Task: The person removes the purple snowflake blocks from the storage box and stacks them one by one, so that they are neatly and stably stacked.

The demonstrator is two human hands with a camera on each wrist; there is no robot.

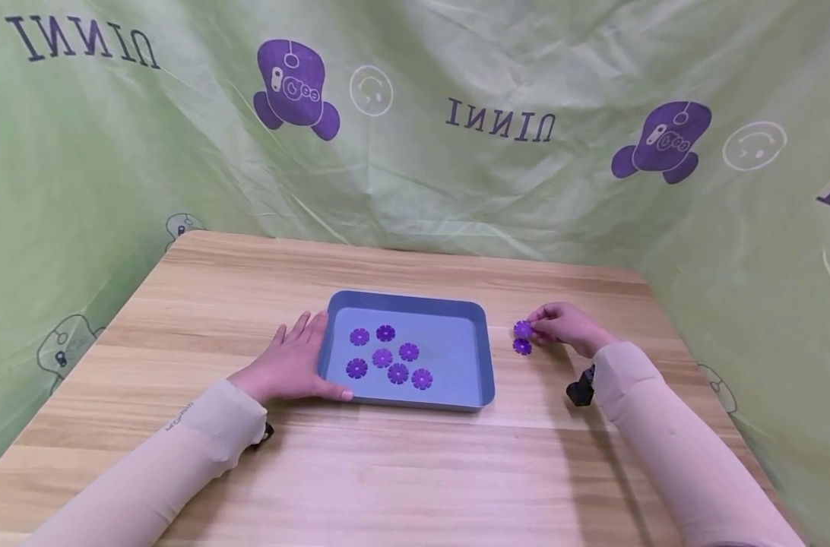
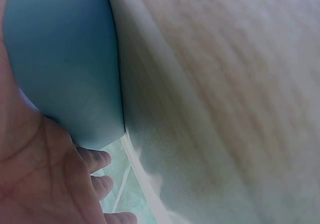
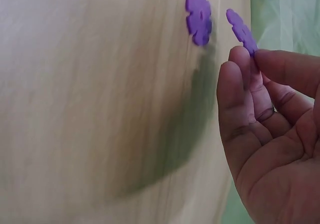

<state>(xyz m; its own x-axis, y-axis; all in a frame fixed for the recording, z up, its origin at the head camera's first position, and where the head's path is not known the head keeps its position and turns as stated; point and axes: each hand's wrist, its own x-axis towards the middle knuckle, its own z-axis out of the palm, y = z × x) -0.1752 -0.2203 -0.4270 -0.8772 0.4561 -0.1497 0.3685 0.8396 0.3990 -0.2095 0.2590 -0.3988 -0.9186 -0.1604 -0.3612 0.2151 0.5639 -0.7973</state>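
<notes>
A blue-grey rectangular tray (image 1: 449,357) holds several purple snowflake discs (image 1: 397,373), mostly in its left half. My left hand (image 1: 293,366) rests against the tray's left side with fingers extended, the thumb along the front rim. In the left wrist view, the palm (image 2: 40,179) lies close to the tray's outer wall (image 2: 70,64). Right of the tray, my right hand (image 1: 567,328) pinches one purple snowflake disc (image 3: 241,32) between thumb and fingertips, raised off the table. Another purple disc (image 3: 199,17) lies on the wood just beside it.
The light wooden table (image 1: 401,479) carries the tray near its middle. Green printed cloth (image 1: 415,182) hangs behind the table and along both sides. A small black device (image 1: 581,387) is at the right wrist.
</notes>
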